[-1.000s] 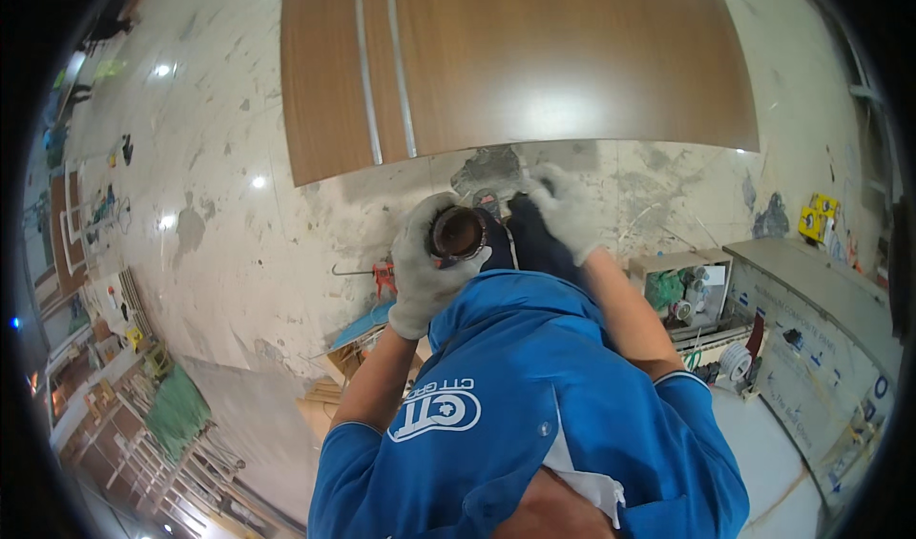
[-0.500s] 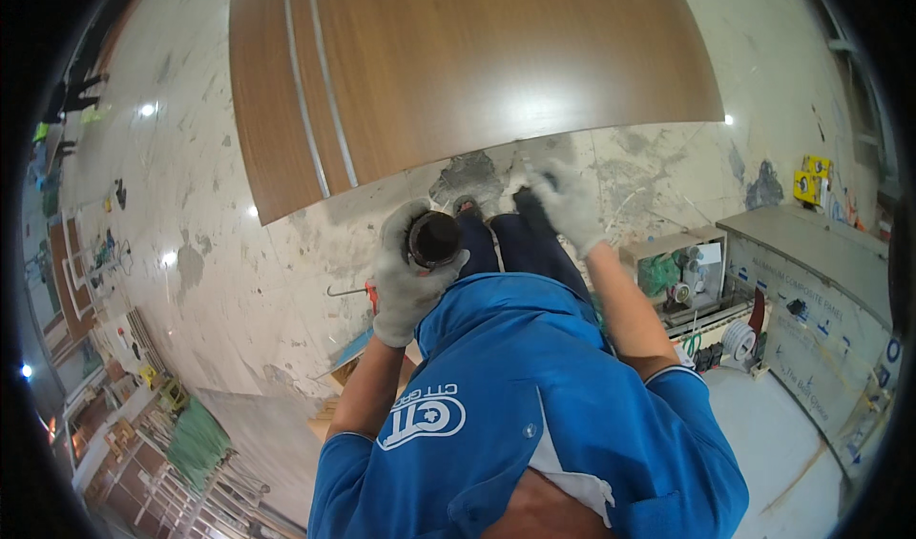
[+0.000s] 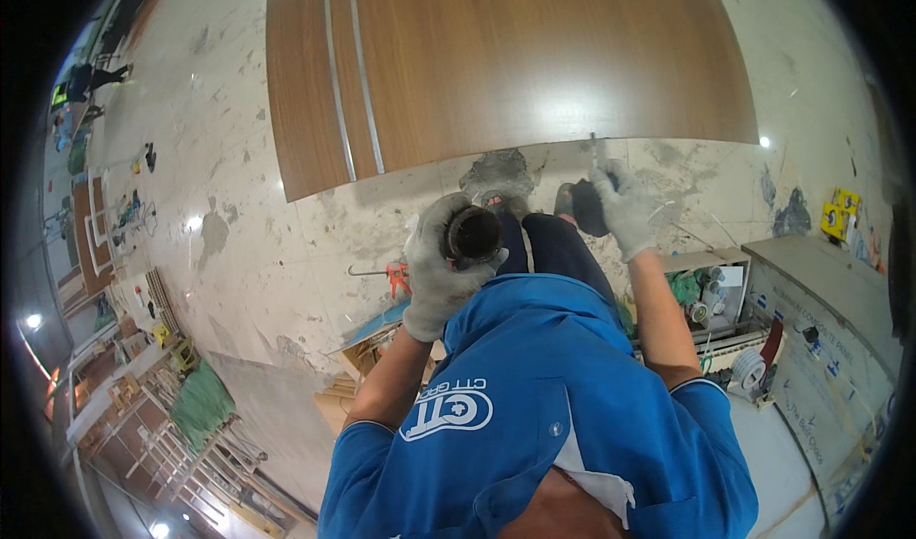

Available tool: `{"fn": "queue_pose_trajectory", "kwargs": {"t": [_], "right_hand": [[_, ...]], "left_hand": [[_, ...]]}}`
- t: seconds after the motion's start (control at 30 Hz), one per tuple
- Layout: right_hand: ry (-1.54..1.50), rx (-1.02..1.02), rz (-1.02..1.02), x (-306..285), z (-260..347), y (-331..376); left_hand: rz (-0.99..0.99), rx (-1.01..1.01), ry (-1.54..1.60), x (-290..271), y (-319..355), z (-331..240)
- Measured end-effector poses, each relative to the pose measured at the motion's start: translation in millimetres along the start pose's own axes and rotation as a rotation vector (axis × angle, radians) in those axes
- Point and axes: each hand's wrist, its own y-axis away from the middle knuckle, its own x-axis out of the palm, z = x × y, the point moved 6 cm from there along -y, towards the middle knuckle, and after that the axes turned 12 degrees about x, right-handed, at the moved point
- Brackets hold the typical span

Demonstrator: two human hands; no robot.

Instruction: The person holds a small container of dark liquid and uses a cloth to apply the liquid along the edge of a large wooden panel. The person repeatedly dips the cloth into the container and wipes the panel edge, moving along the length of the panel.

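Note:
My left hand (image 3: 441,277), in a pale grey work glove, is wrapped around a dark, open-topped round can (image 3: 474,236), held upright in front of my waist. The can's inside looks almost black. My right hand (image 3: 625,210), gloved the same way, reaches toward the near edge of a large brown wood-grain panel (image 3: 515,52). Its fingers are closed, and a thin grey tip (image 3: 593,144) sticks out beyond them at the panel edge; its kind is unclear. A black flat shape (image 3: 589,207) shows beside that hand, by my foot; I cannot tell whether it is held.
Two silvery strips run along the panel's left part. An orange caulking gun (image 3: 397,278) lies left of me near cardboard (image 3: 361,356). At right stand an open box of supplies (image 3: 716,291), a wrapped panel stack (image 3: 811,281) and yellow packages (image 3: 840,215). Far left, a person (image 3: 91,79) is standing.
My right hand has swung right and up toward the panel edge, and the thin tip now shows. My left hand still holds the can. The view has shifted slightly.

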Motion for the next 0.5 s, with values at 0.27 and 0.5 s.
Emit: {"fn": "queue_pose_trajectory", "kwargs": {"t": [0.27,0.5], "right_hand": [[-0.049,-0.090,0.334,133,63,38],[-0.076,-0.268,0.487,242,124,72]], "left_hand": [[-0.084,-0.195,0.103,-53,38,28],[-0.202,-0.282,0.095,-98,70,49]]}}
